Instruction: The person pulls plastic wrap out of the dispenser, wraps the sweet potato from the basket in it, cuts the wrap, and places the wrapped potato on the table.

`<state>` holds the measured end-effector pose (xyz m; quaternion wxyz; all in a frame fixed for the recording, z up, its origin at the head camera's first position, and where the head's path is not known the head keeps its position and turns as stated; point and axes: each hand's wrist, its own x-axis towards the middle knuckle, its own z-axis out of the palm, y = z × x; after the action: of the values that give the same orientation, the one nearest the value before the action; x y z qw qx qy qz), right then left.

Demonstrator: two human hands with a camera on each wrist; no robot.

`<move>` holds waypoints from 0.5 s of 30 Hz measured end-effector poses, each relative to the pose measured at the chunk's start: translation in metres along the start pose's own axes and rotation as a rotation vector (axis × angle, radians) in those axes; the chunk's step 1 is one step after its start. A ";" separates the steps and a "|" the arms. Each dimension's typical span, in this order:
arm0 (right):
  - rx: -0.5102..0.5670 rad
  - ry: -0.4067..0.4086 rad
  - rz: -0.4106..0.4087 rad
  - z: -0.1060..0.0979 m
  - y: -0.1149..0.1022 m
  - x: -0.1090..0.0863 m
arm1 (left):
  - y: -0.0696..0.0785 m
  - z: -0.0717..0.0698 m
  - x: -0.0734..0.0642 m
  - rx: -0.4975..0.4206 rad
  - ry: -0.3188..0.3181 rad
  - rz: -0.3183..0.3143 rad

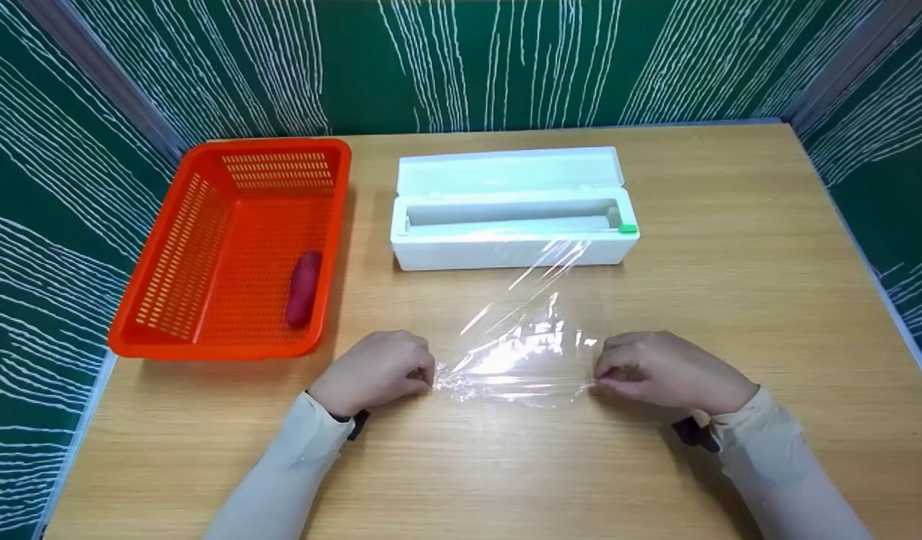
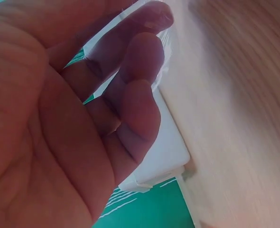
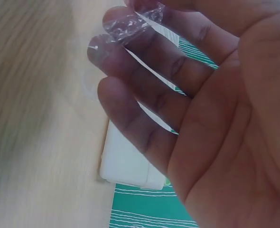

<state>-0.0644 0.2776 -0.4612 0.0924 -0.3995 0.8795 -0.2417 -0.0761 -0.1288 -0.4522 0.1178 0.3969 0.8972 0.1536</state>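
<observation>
A sheet of clear plastic wrap (image 1: 517, 349) stretches toward me from an open white dispenser box (image 1: 513, 251). My left hand (image 1: 382, 371) pinches the sheet's near left corner between thumb and fingers. At the near right corner, my right hand (image 1: 667, 371) pinches the film the same way. In the right wrist view, crumpled plastic wrap (image 3: 133, 27) lies across the fingertips of the right hand (image 3: 216, 109). The left wrist view shows the left hand (image 2: 69, 109) with its fingers bent, the white box behind them. Inside the box a roll lies partly hidden by the front wall.
An orange plastic basket (image 1: 224, 349) stands at the left, holding a dark red, elongated item (image 1: 303, 289) like a sweet potato. A green slider (image 1: 628, 229) sits at the box's right end. Green panels with white streaks (image 1: 506, 67) border the wooden table (image 1: 746, 247).
</observation>
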 end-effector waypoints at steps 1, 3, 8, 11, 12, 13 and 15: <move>0.000 -0.004 0.006 0.001 0.000 0.000 | 0.000 0.000 0.000 0.000 -0.004 -0.006; -0.006 -0.016 0.021 0.001 -0.001 0.000 | 0.001 0.001 0.001 0.003 -0.009 -0.020; -0.029 -0.043 0.067 0.002 -0.002 0.000 | 0.003 0.003 0.001 0.038 -0.005 -0.031; -0.034 -0.053 0.078 0.001 -0.002 -0.001 | 0.002 0.006 0.002 0.065 0.008 -0.020; -0.029 -0.058 0.081 0.001 -0.002 -0.001 | 0.002 0.007 0.003 0.072 0.011 -0.017; -0.023 -0.062 0.089 0.000 -0.002 -0.001 | 0.002 0.007 0.003 0.075 0.011 -0.017; -0.016 -0.063 0.101 0.000 -0.002 -0.001 | 0.003 0.006 0.004 0.074 0.004 -0.024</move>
<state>-0.0628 0.2773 -0.4605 0.1291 -0.3628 0.8970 -0.2170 -0.0747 -0.1223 -0.4567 0.1030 0.3899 0.9072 0.1198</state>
